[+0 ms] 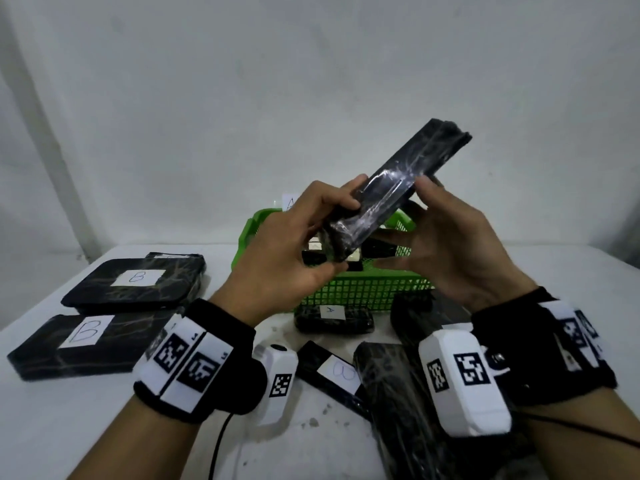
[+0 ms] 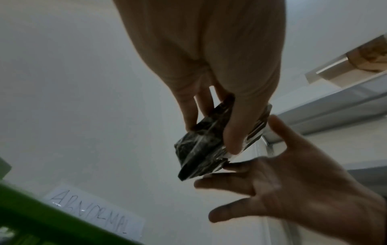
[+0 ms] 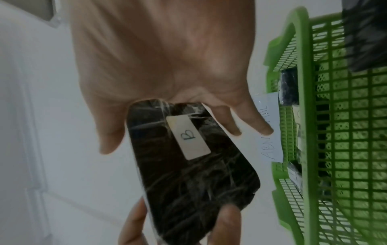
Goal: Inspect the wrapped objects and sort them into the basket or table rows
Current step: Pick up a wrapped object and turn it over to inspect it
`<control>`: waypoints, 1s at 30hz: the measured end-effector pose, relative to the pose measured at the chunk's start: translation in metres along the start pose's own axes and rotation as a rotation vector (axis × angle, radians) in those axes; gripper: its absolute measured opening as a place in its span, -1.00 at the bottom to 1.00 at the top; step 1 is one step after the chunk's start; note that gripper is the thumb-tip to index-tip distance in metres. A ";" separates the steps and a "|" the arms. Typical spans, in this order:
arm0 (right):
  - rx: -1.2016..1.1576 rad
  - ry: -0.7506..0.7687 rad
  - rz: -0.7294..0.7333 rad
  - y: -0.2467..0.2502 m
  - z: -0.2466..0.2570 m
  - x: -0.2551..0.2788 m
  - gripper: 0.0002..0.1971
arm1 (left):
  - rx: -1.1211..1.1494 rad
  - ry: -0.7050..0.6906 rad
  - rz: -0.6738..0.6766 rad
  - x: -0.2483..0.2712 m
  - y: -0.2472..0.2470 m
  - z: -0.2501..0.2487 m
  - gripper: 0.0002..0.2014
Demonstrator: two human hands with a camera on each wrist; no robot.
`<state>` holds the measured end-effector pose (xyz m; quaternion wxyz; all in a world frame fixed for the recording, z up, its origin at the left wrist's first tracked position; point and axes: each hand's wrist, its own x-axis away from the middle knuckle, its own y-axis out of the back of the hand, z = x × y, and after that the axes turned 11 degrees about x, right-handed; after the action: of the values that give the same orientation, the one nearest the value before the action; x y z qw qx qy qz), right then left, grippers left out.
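A person's left hand [image 1: 294,244] grips the near, lower end of a long black wrapped object [image 1: 391,192], its fingers [image 1: 341,199] curled over the top face and the thumb beneath. The right hand [image 1: 446,244] is beside it with fingers spread wide and relaxed; the thumb tip [image 1: 424,183] touches the object's right edge, and the other fingers reach out under it without closing round it.

The wrapped object is held in the air above a green basket [image 1: 363,289], in the middle of the scene. Its long axis is tilted, running from low and near on the left up to high and far on the right. Shiny plastic film covers it. In the right wrist view a white label [image 3: 187,137] on its flat face reads "B".

The basket stands on a white worktop [image 1: 86,427] and holds a few small wrapped items. A paper sign [image 3: 270,132] on its far side reads "ABNORMAL". To the left lie two flat black wrapped packages [image 1: 135,285], each labelled "B". Nearer, in front of the basket, lie more wrapped pieces, one [image 1: 332,320] labelled "A".
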<state>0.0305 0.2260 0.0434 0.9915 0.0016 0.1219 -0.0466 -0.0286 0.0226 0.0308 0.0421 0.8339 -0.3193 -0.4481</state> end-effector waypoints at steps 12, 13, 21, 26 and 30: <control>0.010 0.161 -0.287 -0.017 -0.026 -0.012 -0.08 | -0.030 0.035 0.051 0.003 -0.013 0.013 -0.23; 0.041 0.164 -0.294 -0.016 -0.026 -0.012 -0.07 | -0.037 0.036 0.050 0.003 -0.013 0.014 -0.23; 0.179 0.165 -0.476 -0.014 -0.019 -0.015 -0.06 | 0.079 0.106 -0.154 0.002 0.001 0.015 -0.43; 0.441 0.264 -0.479 0.000 -0.008 -0.007 -0.72 | 0.280 0.206 -0.321 0.003 0.025 0.011 -0.47; 0.566 0.244 -0.336 -0.013 -0.001 0.003 -0.64 | 0.341 0.328 -0.449 0.005 0.051 0.010 -0.74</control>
<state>0.0315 0.2134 0.0416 0.9084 0.2618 0.2201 -0.2405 -0.0599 -0.0184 0.0395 -0.1470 0.9397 -0.1870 -0.2459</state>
